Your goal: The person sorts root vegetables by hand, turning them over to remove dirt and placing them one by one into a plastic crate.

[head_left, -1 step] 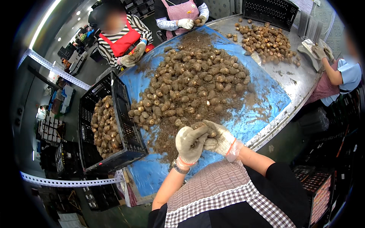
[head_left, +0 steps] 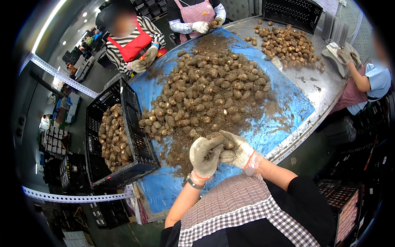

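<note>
Both of my hands wear soiled whitish knit gloves and meet over the near edge of the pile. A small brown taro (head_left: pixel 227 143) is held between them, partly covered by the fingers. My left hand (head_left: pixel 204 157) is closed, thumb and fingertips against the taro. My right hand (head_left: pixel 239 151) wraps its fingers round the taro from the other side. Just beyond lies a large heap of hairy taros (head_left: pixel 205 88), with loose root fibres and soil (head_left: pixel 181 154) spread around on a blue plastic sheet (head_left: pixel 290 96).
To the left a black crate (head_left: pixel 144 154) holds cleaner taros (head_left: pixel 115 138). More taros (head_left: pixel 288 45) lie on the metal tabletop (head_left: pixel 327 88), near a black crate (head_left: pixel 293 14) and a scale (head_left: pixel 335 57). Across the table two people (head_left: pixel 135 41) handle taros; another person (head_left: pixel 366 82) stands right.
</note>
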Tool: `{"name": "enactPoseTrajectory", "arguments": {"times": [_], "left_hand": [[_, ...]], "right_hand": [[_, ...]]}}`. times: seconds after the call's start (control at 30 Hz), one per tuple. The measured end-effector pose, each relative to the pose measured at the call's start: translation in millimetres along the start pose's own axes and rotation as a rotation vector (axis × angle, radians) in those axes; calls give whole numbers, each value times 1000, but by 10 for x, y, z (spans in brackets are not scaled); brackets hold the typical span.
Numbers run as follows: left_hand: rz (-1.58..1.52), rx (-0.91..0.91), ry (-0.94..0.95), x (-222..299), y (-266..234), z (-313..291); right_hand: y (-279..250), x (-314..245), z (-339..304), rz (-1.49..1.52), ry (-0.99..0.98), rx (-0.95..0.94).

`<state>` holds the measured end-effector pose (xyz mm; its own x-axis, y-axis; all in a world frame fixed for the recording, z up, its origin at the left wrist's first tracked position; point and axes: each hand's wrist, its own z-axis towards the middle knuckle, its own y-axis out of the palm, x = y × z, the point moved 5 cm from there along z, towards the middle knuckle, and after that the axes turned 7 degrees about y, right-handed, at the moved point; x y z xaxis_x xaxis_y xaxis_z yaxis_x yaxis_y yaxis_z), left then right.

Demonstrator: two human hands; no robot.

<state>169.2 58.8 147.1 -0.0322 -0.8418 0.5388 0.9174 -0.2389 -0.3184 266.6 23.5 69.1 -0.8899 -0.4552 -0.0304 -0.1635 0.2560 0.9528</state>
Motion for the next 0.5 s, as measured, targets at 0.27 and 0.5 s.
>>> {"name": "enactPoseTrajectory", "arguments": {"times": [0.27, 0.5], "left_hand": [[-43, 187, -226, -117, -124, -129], [252, -93, -212, -106, -29, -14]], "right_hand": [[73, -14, -9, 125, 81, -269], [-15, -63, -49, -244, -107, -66]]}}
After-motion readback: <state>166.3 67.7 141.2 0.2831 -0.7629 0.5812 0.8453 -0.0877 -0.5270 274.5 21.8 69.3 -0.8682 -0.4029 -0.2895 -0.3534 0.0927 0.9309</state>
